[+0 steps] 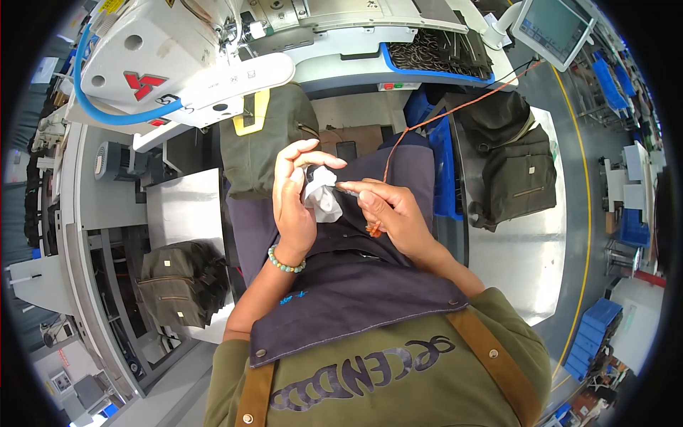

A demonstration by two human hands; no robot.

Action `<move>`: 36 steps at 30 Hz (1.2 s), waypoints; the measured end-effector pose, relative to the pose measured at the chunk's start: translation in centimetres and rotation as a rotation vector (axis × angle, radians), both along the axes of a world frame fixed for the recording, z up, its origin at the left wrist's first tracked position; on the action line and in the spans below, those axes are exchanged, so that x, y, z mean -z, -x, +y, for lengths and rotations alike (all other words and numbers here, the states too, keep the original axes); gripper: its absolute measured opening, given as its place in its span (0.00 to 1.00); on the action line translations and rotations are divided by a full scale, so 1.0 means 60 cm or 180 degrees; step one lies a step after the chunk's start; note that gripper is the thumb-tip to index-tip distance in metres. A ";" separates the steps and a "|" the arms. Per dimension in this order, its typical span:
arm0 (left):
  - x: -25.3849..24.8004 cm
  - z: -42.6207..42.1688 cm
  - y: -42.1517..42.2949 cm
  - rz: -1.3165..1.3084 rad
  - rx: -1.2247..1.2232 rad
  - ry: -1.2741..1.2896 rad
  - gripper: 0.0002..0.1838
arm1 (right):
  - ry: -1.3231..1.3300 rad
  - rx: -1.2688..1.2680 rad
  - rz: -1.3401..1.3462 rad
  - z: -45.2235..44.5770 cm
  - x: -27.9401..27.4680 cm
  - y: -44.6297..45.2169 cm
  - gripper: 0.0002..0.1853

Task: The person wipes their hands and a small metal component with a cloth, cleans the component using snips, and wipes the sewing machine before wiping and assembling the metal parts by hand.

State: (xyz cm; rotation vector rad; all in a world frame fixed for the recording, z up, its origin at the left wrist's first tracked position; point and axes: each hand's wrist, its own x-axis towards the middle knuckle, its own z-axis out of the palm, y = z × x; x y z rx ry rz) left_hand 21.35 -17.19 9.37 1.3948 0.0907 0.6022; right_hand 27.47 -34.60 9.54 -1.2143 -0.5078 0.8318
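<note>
My left hand [293,203], a beaded bracelet on its wrist, curls around a crumpled white cloth or tissue [322,196]. Its fingers arch above the cloth, over my lap. Close to the cloth's right side, my right hand [391,213] is closed on a small, thin metal tool [346,189], most of it hidden by the fingers. Bits of orange cord [375,229] show under that palm. A long orange cord [448,112] runs from the upper right down to this hand. Just left of my left hand stands an olive green bag [260,160].
A white sewing machine [153,71] with a blue hose overhangs the upper left. A blue-edged tray [437,60] of dark parts lies on the machine table. Dark green bags sit on metal tables at right [519,174] and left [183,285]. A screen [555,28] stands upper right.
</note>
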 end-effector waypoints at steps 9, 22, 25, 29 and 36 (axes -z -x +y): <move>0.005 -0.022 -0.004 -0.0055 0.0333 0.0165 0.24 | 0.0325 0.0475 -0.1602 0.013 0.009 0.013 0.15; 0.009 -0.042 -0.006 -0.0168 0.0128 0.0374 0.21 | 0.0518 0.0942 -0.2624 0.022 0.004 0.022 0.12; 0.005 -0.036 -0.010 -0.0161 0.0077 0.0653 0.24 | 0.0488 0.0842 -0.2507 0.019 0.002 0.018 0.13; -0.003 -0.037 -0.008 -0.0188 0.0031 0.0957 0.24 | 0.0446 0.0682 -0.2272 0.016 -0.004 0.014 0.12; 0.019 -0.044 -0.005 -0.0416 -0.0068 0.0223 0.23 | 0.0205 0.0633 -0.1195 0.033 0.011 0.027 0.13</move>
